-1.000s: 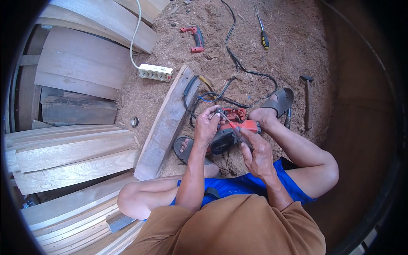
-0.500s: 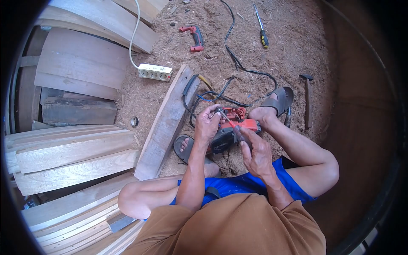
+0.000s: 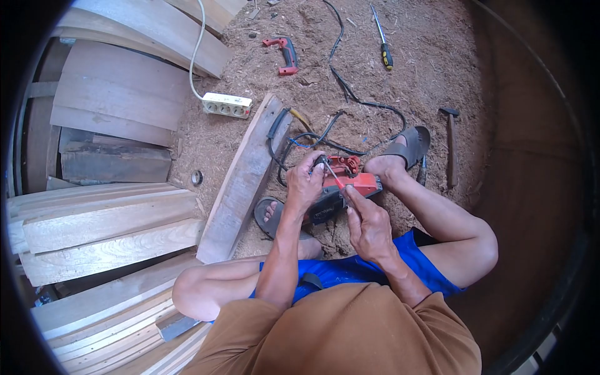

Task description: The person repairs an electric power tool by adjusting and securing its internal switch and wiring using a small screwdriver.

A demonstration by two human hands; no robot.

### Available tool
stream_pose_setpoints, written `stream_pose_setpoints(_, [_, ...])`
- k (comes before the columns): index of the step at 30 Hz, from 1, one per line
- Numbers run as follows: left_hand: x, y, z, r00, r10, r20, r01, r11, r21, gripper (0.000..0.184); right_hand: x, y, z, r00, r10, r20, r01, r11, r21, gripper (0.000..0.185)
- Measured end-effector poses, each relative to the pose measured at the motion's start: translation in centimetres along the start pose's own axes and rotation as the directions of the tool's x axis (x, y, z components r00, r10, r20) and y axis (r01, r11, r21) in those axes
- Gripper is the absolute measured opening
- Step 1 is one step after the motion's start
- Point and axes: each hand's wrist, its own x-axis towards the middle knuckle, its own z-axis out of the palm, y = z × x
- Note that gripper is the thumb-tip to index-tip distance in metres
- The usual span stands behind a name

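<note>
My left hand pinches a small dark part at the upper left side of the red and black power tool, which lies between my feet. My right hand is closed round the handle of a thin screwdriver. Its shaft points up and left, and its tip meets the small dark part at my left fingertips. The tool's red housing is open on top, with inner parts showing. A black cable and short blue and yellow wires lie just beyond it.
A plank lies left of the tool. Beyond are a power strip, a red and black handle cover and a yellow-black screwdriver. A hammer lies right of my sandalled foot. Stacked boards fill the left side.
My right hand has shifted slightly left and down, its fingers turned further round the screwdriver handle. My left hand stays at the small dark part.
</note>
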Motion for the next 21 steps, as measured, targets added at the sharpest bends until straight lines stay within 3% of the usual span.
stream_pose_setpoints(3, [0.0,0.5,-0.1,0.999,0.027,-0.025,-0.027,0.999,0.022,0.028,0.2,-0.1,0.1,0.999,-0.017,-0.033,0.019,0.998,0.062,0.043])
stream_pose_setpoints(6, [0.0,0.6,-0.2,0.999,0.032,-0.035,-0.032,0.999,0.017,0.027,0.3,-0.8,-0.6,0.989,0.125,0.080,-0.132,0.988,0.086,0.042])
stream_pose_setpoints(18, [0.0,1.0,-0.5,0.999,0.031,-0.021,-0.028,0.993,0.117,0.027,0.5,-0.6,-0.4,0.988,0.151,0.037,-0.155,0.970,0.189,0.042])
stream_pose_setpoints(21, [0.1,0.8,-0.5,0.999,0.036,-0.019,-0.033,0.990,0.137,0.028,0.6,-0.9,-0.5,0.966,0.253,0.063,-0.260,0.930,0.258,0.040])
